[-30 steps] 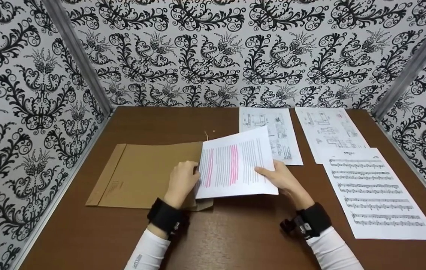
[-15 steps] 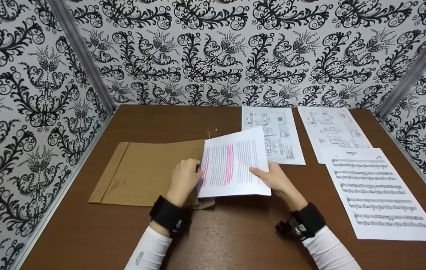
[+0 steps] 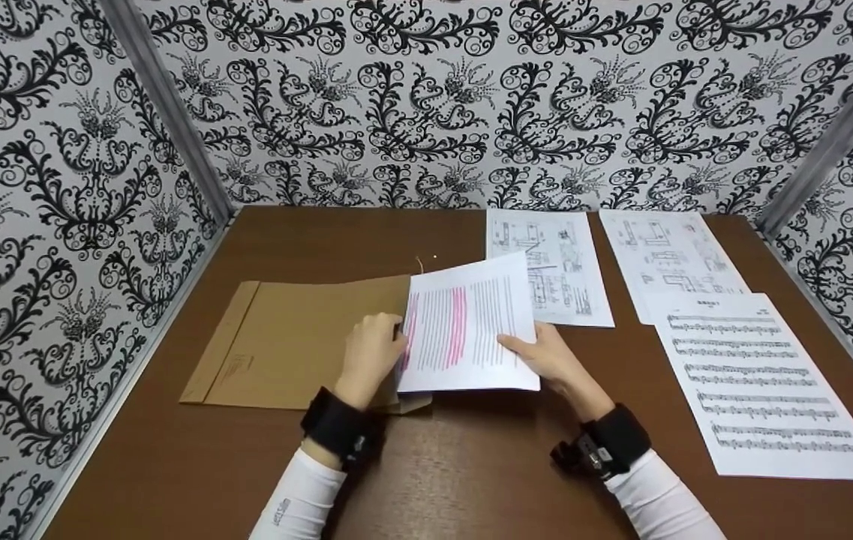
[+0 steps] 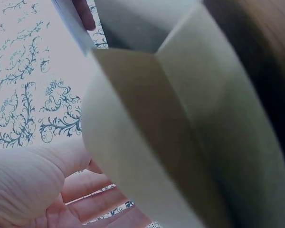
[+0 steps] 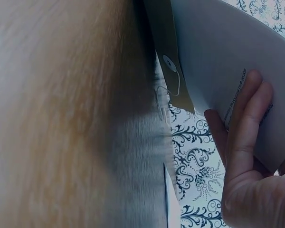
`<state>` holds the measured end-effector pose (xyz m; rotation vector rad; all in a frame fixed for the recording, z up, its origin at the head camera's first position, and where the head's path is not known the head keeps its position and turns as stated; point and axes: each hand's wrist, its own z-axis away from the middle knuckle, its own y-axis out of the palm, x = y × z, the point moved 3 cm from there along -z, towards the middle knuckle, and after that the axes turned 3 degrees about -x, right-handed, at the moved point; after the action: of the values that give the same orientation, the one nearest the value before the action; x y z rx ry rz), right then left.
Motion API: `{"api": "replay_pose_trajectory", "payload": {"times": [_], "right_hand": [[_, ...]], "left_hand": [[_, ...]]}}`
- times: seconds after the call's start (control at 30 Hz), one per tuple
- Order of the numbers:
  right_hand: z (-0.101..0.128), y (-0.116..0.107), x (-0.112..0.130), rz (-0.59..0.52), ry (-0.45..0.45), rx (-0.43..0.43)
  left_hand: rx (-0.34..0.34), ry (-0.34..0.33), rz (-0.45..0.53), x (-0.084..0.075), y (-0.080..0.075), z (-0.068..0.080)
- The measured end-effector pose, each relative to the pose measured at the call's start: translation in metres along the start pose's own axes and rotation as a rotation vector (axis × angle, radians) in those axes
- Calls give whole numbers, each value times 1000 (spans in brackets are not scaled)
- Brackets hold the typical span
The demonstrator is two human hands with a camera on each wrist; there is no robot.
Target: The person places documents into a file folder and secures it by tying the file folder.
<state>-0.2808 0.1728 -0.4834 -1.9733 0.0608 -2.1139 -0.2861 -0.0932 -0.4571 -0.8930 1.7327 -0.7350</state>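
Note:
A brown paper envelope (image 3: 298,330) lies on the left of the table, its mouth facing right. My left hand (image 3: 372,352) pinches the upper edge of that mouth; in the left wrist view the envelope (image 4: 137,123) gapes apart with the thumb on its edge. My right hand (image 3: 557,356) grips printed sheets (image 3: 471,330) with pink highlighted lines, thumb on top and fingers spread underneath. The left end of the sheets sits at the envelope's mouth. In the right wrist view, fingers (image 5: 247,123) support the underside of the sheets (image 5: 213,57), beside the envelope's string and round button (image 5: 169,63).
Two sheets with technical drawings, one behind the held papers (image 3: 580,277) and one farther right (image 3: 666,255), lie at the back. Sheet music (image 3: 764,382) overlaps the right one. Patterned walls (image 3: 426,105) enclose the brown table (image 3: 471,472) at the back and sides.
My right hand has moved slightly left with the printed sheets, and their left end has gone a little farther into the envelope's mouth. The left hand keeps its grip.

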Motion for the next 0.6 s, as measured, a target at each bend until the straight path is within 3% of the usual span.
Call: {"api": "replay_pose_trajectory", "payload": {"times": [0.2, 0.6], "right_hand": [[0, 4, -1, 34, -1, 15], [0, 24, -7, -92, 30, -11]], "left_hand": [[-7, 12, -14, -2, 0, 1], [-12, 56, -19, -6, 2, 2]]}}
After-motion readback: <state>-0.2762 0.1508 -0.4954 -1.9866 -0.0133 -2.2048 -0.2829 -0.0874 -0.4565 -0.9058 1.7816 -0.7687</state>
